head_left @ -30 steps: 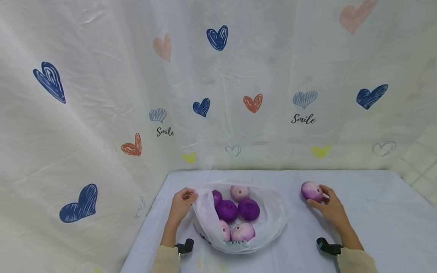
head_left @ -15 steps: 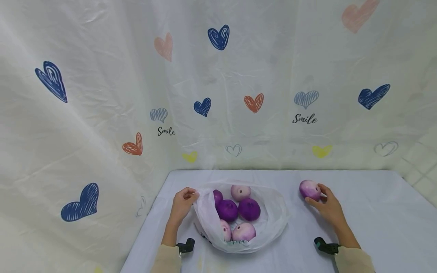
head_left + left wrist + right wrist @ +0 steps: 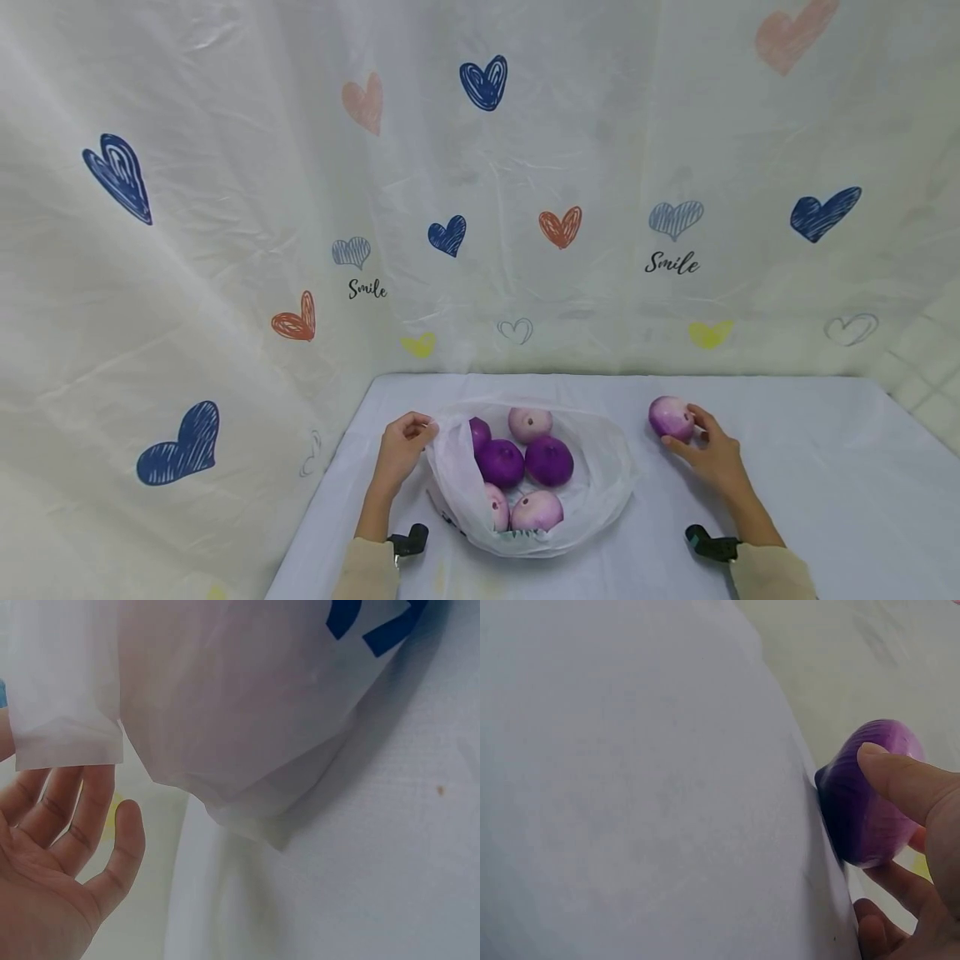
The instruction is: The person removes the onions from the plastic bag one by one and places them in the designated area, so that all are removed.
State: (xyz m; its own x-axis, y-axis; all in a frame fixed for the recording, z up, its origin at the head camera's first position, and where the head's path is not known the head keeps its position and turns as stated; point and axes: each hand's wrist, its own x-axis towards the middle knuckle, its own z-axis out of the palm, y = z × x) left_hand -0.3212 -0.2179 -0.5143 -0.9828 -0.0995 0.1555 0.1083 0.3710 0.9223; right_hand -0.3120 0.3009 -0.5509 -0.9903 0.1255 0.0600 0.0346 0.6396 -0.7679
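While the left hand [image 3: 406,446] pinches the left side of the rim of a white plastic bag [image 3: 611,490], the right hand [image 3: 714,460] grips a purple-and-pale onion [image 3: 670,418] between thumb and fingers, to the right of the bag and apart from it. Right wrist view: thumb laid across one side of the onion, fingers on the other, dark pointed end uncovered. Cannot tell whether the onion touches the worktop [image 3: 840,475] or sits just above it. Left wrist view: fingers reach up behind a flap of plastic, tips hidden.

Bag rests on the worktop, mouth spread wide and facing up. Six onions visible inside. Two deep purple onions [image 3: 549,461] side by side at the middle; another purple onion [image 3: 479,432] at the left, partly covered by the bag's wall. One pale pink onion [image 3: 530,424] at the far side, two pale pink onions [image 3: 537,510] at the near side, the left one partly hidden. Blue print [image 3: 390,634] on the bag's outside.

Behind, a pale sheet [image 3: 600,150] printed with coloured hearts and "Smile" twice. Beige sleeves [image 3: 365,571]; a dark device [image 3: 409,542] at each wrist.
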